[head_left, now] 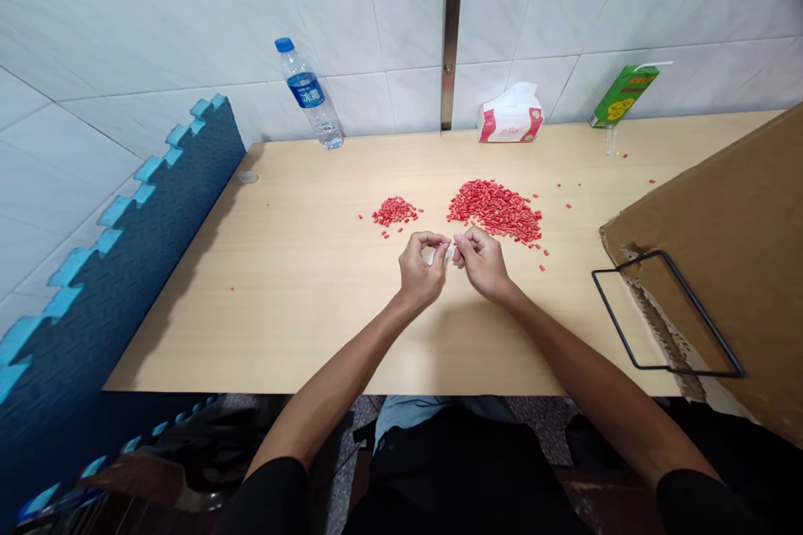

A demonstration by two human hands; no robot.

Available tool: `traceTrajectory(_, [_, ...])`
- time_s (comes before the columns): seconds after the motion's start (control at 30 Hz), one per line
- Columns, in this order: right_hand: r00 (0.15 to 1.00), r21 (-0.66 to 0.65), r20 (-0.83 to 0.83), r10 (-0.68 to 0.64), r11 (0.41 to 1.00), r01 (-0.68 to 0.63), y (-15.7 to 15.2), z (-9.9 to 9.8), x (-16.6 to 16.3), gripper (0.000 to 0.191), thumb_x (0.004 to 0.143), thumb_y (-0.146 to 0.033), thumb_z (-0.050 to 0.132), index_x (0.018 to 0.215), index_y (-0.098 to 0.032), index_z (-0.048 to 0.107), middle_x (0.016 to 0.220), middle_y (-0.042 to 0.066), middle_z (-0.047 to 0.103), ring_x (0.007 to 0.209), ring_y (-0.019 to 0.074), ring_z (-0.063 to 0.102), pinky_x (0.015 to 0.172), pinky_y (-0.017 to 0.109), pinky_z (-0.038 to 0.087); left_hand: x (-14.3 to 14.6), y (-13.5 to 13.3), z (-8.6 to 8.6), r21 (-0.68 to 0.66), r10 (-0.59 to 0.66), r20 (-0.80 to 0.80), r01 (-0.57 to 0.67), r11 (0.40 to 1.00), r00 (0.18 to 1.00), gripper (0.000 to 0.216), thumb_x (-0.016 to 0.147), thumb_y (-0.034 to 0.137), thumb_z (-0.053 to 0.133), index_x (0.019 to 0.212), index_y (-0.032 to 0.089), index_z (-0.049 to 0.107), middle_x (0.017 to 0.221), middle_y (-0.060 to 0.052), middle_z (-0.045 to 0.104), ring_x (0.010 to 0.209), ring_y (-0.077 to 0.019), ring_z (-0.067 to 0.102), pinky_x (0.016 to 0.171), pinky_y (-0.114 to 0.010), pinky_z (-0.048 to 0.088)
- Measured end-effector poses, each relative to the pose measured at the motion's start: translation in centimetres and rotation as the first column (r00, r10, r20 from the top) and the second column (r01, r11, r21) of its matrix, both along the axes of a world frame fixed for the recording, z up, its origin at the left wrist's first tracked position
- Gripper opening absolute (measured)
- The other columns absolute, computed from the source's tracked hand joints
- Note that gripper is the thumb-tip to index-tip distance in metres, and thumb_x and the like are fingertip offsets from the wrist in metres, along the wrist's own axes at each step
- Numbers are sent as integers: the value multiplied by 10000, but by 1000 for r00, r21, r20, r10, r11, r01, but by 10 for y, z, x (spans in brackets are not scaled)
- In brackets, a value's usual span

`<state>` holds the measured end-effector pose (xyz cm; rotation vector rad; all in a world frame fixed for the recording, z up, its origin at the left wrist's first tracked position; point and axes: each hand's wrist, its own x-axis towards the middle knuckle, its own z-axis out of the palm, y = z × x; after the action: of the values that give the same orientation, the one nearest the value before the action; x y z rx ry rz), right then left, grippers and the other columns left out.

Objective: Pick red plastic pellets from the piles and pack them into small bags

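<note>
Two heaps of small red pieces lie on the desk (301, 292) in the head view: a small heap (394, 211) to the left and a far larger heap (495, 209) just beside it, with strays scattered to the right. Just in front of them, the left hand (419, 267) and right hand (482, 261) meet, each grip pinched shut on one small pale piece (447, 252) held between the fingertips above the desk. If the small heap is the finished share, little looks done and most is left. A water bottle (309, 92) and tissue pack (510, 115) stand by the wall.
</note>
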<state>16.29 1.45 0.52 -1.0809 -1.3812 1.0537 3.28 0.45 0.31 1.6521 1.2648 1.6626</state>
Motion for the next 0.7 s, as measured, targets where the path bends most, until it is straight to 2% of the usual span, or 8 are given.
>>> traceTrajectory(0.4, [1000, 3, -4, 18, 1000, -18, 1, -5, -1, 388, 884, -549, 495, 697, -210, 476, 590, -20, 572, 521, 113, 528, 529, 242, 434, 1, -3, 0, -39, -58, 26, 59, 997, 998, 158, 815, 251, 640, 886, 183, 516, 855, -46, 683, 836, -162, 678, 792, -323, 531])
traceTrajectory(0.57, [999, -4, -40, 31, 1000, -31, 2, -3, 0, 376, 889, -542, 495, 713, -210, 483, 601, -23, 566, 518, 109, 520, 522, 240, 428, -5, -1, 9, -21, -30, -21, 30, 999, 999, 127, 825, 257, 635, 914, 172, 605, 870, -53, 684, 832, -157, 654, 784, -308, 516])
traceTrajectory(0.7, [995, 4, -70, 66, 998, -66, 3, -3, 0, 379, 892, -536, 496, 704, -207, 487, 589, -23, 558, 514, 109, 516, 515, 240, 423, -11, 2, 14, -108, -153, -101, 142, 984, 983, 128, 827, 293, 635, 819, 176, 684, 800, -45, 687, 766, -153, 635, 754, -302, 507])
